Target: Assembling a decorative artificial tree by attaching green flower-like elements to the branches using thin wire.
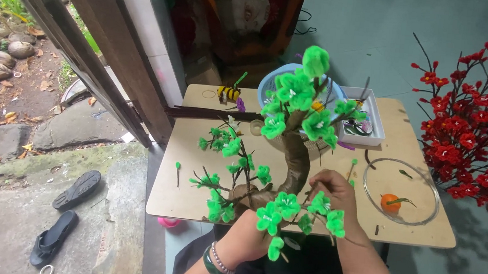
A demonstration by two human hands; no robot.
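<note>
Beside an open doorway, a low wooden surface (193, 197) carries a handmade tree (289, 158) with green flowers, whose near branch the right hand (335, 190) pinches, while the left hand (248, 233) is mostly hidden behind blossoms, its grip impossible to tell, and a glass bowl (401, 191) sits nearby.

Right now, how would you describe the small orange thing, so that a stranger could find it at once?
Start at the light wooden table, then go to its right end, beside the red flower tree. A clear glass bowl stands there. The small orange ball lies inside it, the only orange thing among green blossoms.
</note>
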